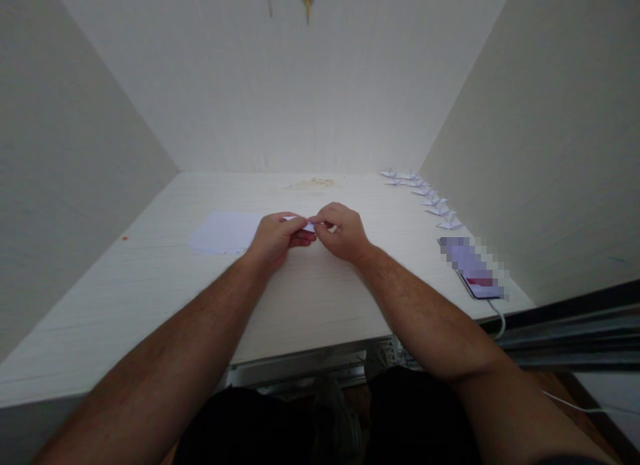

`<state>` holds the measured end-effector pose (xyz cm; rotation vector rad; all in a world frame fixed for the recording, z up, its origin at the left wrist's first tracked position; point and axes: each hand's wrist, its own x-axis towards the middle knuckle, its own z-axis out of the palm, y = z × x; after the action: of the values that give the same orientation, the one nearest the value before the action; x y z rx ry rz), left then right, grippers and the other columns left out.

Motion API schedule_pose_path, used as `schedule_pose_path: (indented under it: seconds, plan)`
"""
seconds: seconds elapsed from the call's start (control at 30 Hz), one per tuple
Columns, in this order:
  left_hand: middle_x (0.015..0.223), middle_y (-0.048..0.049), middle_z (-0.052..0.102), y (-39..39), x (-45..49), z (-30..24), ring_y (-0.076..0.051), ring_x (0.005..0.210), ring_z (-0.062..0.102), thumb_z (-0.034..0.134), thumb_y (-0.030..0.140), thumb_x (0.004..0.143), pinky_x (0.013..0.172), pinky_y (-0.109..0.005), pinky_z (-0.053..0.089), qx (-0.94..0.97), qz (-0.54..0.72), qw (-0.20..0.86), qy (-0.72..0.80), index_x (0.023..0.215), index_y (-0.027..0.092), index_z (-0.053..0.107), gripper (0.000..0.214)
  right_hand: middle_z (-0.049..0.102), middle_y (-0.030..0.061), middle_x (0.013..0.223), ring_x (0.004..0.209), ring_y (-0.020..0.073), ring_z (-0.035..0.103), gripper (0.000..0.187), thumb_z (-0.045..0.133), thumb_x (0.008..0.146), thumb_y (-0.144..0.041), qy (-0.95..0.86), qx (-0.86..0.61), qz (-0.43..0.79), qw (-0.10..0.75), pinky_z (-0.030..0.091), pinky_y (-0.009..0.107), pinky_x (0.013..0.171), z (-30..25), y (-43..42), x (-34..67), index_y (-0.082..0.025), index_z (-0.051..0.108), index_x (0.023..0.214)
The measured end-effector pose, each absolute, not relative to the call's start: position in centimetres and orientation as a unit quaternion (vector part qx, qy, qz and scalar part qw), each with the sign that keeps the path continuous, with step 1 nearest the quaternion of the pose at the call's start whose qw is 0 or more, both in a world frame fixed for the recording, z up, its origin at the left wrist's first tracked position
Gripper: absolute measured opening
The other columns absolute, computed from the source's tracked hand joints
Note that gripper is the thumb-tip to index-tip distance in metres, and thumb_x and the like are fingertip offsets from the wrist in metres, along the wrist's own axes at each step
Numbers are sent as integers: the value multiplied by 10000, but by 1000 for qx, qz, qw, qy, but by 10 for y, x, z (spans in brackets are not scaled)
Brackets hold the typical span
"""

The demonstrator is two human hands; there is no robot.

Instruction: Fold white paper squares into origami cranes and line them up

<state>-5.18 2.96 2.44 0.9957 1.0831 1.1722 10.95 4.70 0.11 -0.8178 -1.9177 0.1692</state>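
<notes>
White desk (150,285); left hand (275,238) and right hand (343,233) pinch folded paper (309,226), lying left-right.

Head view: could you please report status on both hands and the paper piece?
Left hand and right hand both pinching small folded paper. Beside left hand, sheet stack. Off right, apart: folded figures, phone.

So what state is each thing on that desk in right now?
small paper piece: partly folded, pinched between both hands
left hand: closed on the paper
right hand: closed on the paper
paper sheets: flat, unfolded, left of the hands
folded paper figures: folded, in a row by the right wall
phone: lying flat, white cable attached
</notes>
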Motion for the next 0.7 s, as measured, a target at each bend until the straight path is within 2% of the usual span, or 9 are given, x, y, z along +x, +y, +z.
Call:
schedule_pose_path:
  seconds: [0.17,0.33,0.7]
  plan:
    - [593,-61,671,30,-52,25,-176,562,695,733,167,650,534,-251,551,432,503,583,469,715,122,615,142,709,23,785,704,130,620,69,663,795,-241,-695,-429,250,520,509,277,683,6,45,106,-185,704,801]
    - [594,-50,663,28,-51,26,-183,573,703,743,175,637,561,-271,566,438,498,584,468,726,130,603,172,671,0,690,637,124,596,127,669,775,-301,-649,-451,368,490,503,274,635,5,47,105,-175,678,761]
    - [562,-43,659,31,-52,22,-183,554,696,762,192,604,535,-259,559,448,503,571,469,712,141,592,207,640,-4,648,617,124,576,154,625,793,-313,-683,-455,329,467,452,260,595,2,50,106,-175,647,728]
